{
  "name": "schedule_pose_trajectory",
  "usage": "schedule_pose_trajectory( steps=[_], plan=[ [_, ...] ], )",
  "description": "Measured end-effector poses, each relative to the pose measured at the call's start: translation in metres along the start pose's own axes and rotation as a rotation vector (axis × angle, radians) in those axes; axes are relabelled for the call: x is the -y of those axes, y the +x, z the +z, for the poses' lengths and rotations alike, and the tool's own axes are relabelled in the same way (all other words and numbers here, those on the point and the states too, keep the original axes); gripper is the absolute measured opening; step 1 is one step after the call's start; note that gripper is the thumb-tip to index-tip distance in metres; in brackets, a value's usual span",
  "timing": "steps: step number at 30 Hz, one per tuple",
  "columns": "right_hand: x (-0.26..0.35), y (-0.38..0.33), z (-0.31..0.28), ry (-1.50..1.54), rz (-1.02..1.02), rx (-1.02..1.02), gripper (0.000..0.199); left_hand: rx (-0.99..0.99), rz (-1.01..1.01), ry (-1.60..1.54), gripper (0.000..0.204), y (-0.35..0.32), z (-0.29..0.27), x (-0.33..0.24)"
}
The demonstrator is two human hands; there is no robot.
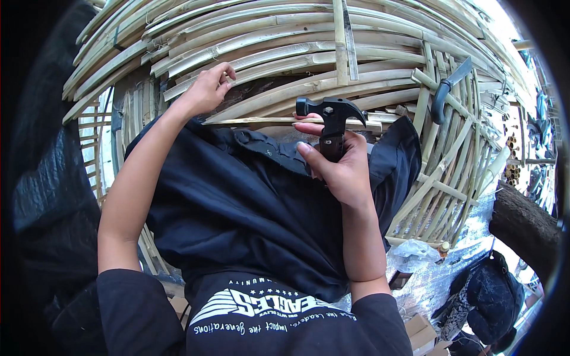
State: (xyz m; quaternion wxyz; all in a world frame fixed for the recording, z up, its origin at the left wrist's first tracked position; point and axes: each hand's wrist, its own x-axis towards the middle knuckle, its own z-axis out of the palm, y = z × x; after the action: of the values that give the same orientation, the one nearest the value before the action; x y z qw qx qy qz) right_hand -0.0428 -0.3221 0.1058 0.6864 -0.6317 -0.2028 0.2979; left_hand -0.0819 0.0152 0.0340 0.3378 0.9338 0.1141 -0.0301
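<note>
My right hand [347, 172] is wrapped around the dark handle of a small black claw hammer [333, 113]. Its head stands up above the fist, with the claw curving to the right. Behind the hammer, a thin bamboo strip [249, 121] runs crosswise over my lap, near the fingertips of that hand. On the left, my left hand [205, 92] hovers over or rests on the split bamboo slats [255, 62]; I cannot tell which. Its fingers are loosely bent, thumb apart, and nothing shows in them. Dark cloth [237, 196] covers my lap.
A knife [450, 89] with a black handle lies on the bamboo lattice [442, 172] at right. A clear plastic bag [412, 255] sits below it. Farther right are a thick log [525, 216] and a dark bag [493, 299]. A cardboard box [420, 334] stands at the lower right.
</note>
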Motion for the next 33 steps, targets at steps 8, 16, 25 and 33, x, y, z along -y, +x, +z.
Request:
schedule_pose_trajectory(
  steps=[8, 16, 25, 33],
  plan=[
    [0.001, 0.0, 0.0, 0.096, 0.045, -0.034, 0.029, -0.079, -0.127, 0.08, 0.016, -0.018, -0.023, 0.016],
    [0.001, 0.0, 0.002, 0.076, 0.028, -0.014, 0.028, -0.112, -0.131, -0.238, 0.017, -0.029, -0.015, 0.033],
    [-0.001, 0.002, 0.0, 0.067, 0.006, -0.019, 0.029, -0.099, -0.235, -0.723, 0.015, -0.015, -0.006, 0.002],
    [0.004, -0.002, -0.007, 0.171, -0.028, -0.019, 0.031, 0.333, -0.071, -0.224, 0.021, 0.013, 0.027, -0.02]
  ],
)
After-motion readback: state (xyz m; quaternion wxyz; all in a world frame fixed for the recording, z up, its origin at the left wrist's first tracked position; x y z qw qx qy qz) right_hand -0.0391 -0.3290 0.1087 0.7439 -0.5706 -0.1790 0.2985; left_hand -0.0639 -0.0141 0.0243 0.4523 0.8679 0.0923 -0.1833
